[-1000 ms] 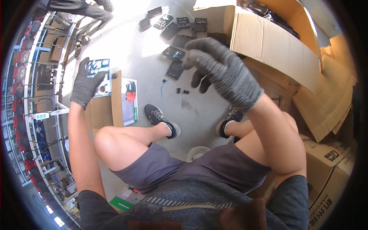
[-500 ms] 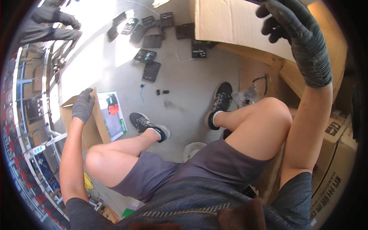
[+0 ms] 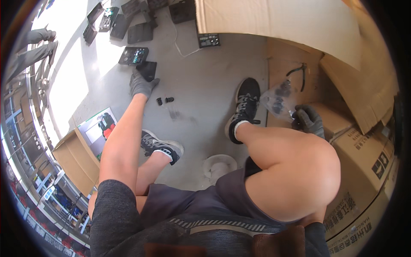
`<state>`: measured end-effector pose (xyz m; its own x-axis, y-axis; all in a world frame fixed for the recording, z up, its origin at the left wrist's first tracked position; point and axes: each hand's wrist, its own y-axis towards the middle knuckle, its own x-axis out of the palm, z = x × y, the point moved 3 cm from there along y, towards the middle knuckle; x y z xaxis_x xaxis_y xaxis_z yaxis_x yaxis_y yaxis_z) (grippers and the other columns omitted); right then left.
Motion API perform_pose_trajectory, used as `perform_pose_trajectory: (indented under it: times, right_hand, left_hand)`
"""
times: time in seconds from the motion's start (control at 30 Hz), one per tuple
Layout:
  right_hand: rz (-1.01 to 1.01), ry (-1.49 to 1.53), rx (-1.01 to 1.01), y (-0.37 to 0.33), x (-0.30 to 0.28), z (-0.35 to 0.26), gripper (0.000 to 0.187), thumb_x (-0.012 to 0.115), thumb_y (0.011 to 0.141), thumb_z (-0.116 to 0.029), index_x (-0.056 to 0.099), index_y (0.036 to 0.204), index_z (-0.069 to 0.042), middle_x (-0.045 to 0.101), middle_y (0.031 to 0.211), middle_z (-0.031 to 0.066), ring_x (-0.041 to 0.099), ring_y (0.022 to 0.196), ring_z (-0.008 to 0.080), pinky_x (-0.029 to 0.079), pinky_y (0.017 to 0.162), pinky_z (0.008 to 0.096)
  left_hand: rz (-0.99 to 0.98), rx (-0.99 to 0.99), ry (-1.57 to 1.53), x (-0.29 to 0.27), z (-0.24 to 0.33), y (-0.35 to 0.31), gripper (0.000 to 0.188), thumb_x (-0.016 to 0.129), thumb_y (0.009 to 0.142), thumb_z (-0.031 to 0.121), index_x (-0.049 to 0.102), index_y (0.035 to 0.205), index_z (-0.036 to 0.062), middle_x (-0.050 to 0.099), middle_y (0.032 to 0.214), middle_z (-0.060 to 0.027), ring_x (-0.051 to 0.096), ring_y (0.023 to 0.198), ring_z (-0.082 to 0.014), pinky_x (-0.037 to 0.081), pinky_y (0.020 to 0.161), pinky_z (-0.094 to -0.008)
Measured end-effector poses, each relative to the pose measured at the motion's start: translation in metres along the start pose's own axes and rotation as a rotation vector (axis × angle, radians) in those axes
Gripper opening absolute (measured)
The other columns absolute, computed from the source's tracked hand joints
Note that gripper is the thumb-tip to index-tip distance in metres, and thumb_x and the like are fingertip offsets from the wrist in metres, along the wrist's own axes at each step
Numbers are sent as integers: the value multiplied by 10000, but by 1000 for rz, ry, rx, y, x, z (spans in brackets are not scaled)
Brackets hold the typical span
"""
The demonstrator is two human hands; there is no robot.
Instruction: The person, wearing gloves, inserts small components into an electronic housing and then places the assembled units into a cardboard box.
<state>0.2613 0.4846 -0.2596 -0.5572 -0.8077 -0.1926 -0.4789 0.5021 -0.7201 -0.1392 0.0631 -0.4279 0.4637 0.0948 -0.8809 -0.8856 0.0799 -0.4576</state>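
My left hand (image 3: pixel 144 85), in a grey glove, reaches to an open black case at the far left. Its thumb stands apart from the fingers, which overlap the edge of the dark lid (image 3: pixel 148 70). Beyond that lies the case's other half (image 3: pixel 133 56), with small parts set in it. On the right, my gloved right hand (image 3: pixel 309 121) is closed at the edge of a clear plastic bag (image 3: pixel 278 101) holding dark pieces. The exact grip is partly hidden by its curled fingers.
More black cases (image 3: pixel 140 33) lie on the floor ahead. Two small black pieces (image 3: pixel 165 100) sit near my feet. Large cardboard flaps (image 3: pixel 274 21) overhang the right side. An opened carton (image 3: pixel 77 158) stands left, a white round container (image 3: pixel 219 166) between my legs.
My left hand has left the carton and moved forward to the open case. My right hand has come down from the cardboard flap to the plastic bag. The view has shifted.
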Motion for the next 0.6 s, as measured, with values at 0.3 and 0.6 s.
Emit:
perform_pose_trajectory:
  times: [0.3,0.6]
  right_hand:
    - [-47,2,-110,30,24,-39,279,638,992,-209,640,1197,-21,684,913,75,630,716,141,512,630,281]
    - [-420,-481,-476,-29,139,-223,232,627,973,-188,656,1141,-31,674,887,51,603,714,111,507,640,286]
  left_hand:
    - [-337,78,-55,-70,-12,-5,794,757,799,380,436,1433,26,667,1157,-169,691,986,-340,550,858,-400]
    - [-588,325,-1474,-307,-31,-180,975,707,810,463,262,1559,25,393,1531,-256,514,1330,-413,478,1057,-599]
